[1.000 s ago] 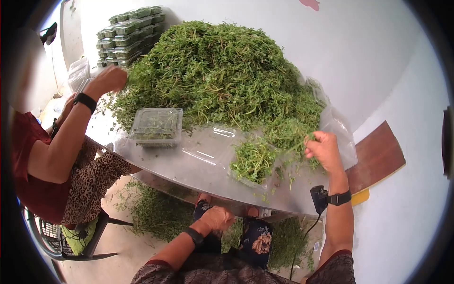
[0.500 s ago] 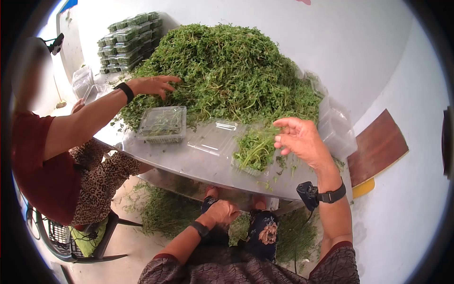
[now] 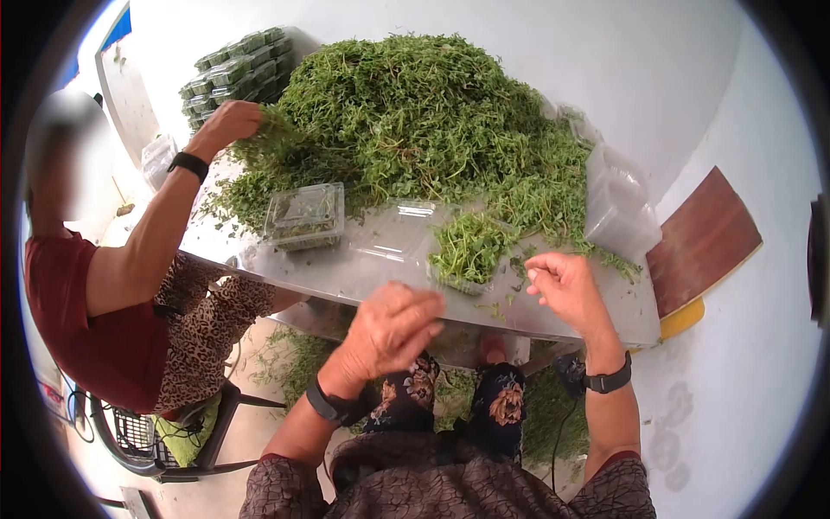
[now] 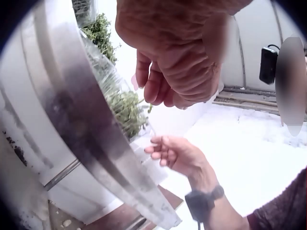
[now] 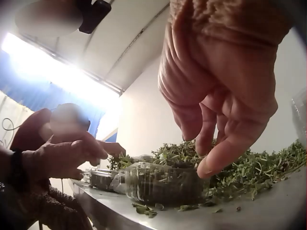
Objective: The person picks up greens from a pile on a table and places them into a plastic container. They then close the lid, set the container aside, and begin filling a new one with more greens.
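A clear plastic box (image 3: 467, 282) heaped with green sprigs (image 3: 471, 245) stands near the table's front edge, its lid (image 3: 393, 232) folded back to the left. My right hand (image 3: 566, 290) hovers just right of the box, fingers loosely bent and holding nothing, as the right wrist view also shows (image 5: 220, 86). My left hand (image 3: 389, 329) is raised in front of the table edge, left of the box and not touching it. In the left wrist view its fingers (image 4: 153, 86) hang bent and empty. Behind the box rises a big pile of greens (image 3: 406, 121).
A closed filled box (image 3: 304, 216) stands left of the lid. Stacked filled boxes (image 3: 233, 73) are at the back left, empty nested boxes (image 3: 618, 203) at the right. Another person (image 3: 104, 277) sits at the left, one hand holding greens. A brown board (image 3: 705, 246) leans at the right.
My left hand has risen from my lap toward the table edge. My right hand has moved back from the sprigs, to the box's right. The other person's hand has drawn back left with greens.
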A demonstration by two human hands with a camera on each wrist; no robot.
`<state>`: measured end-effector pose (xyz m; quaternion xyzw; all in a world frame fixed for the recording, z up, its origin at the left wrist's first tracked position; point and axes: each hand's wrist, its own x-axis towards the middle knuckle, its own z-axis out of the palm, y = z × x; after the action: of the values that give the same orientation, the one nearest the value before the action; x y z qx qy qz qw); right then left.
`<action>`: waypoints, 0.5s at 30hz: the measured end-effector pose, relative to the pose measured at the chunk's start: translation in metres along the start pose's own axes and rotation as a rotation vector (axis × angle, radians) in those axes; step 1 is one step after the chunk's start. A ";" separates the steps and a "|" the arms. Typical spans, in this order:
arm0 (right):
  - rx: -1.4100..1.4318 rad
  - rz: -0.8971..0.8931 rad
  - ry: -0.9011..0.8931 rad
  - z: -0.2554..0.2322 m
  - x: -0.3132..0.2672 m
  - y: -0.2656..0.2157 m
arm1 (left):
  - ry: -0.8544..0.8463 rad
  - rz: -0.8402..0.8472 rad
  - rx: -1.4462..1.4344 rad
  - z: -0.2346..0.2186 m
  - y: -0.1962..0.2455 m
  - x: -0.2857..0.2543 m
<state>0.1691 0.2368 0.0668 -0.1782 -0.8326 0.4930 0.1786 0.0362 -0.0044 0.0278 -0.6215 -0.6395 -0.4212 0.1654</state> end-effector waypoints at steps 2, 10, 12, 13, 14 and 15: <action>-0.045 -0.004 0.018 0.003 -0.009 0.011 | -0.035 -0.006 0.098 -0.008 -0.003 0.015; 0.193 0.104 0.087 0.011 -0.033 0.042 | -0.169 -0.026 0.275 0.011 -0.026 0.032; 0.260 0.081 0.109 0.013 -0.033 0.052 | -0.171 -0.018 0.267 0.019 -0.028 0.034; 0.256 0.015 0.122 0.015 -0.034 0.056 | -0.166 -0.016 0.259 0.022 -0.028 0.035; 0.251 -0.050 0.133 0.016 -0.034 0.058 | -0.172 -0.015 0.261 0.023 -0.025 0.036; 0.258 -0.048 0.135 0.018 -0.035 0.058 | -0.183 -0.010 0.282 0.024 -0.022 0.038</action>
<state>0.1980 0.2329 0.0031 -0.1664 -0.7526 0.5782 0.2674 0.0166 0.0414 0.0343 -0.6245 -0.7080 -0.2696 0.1900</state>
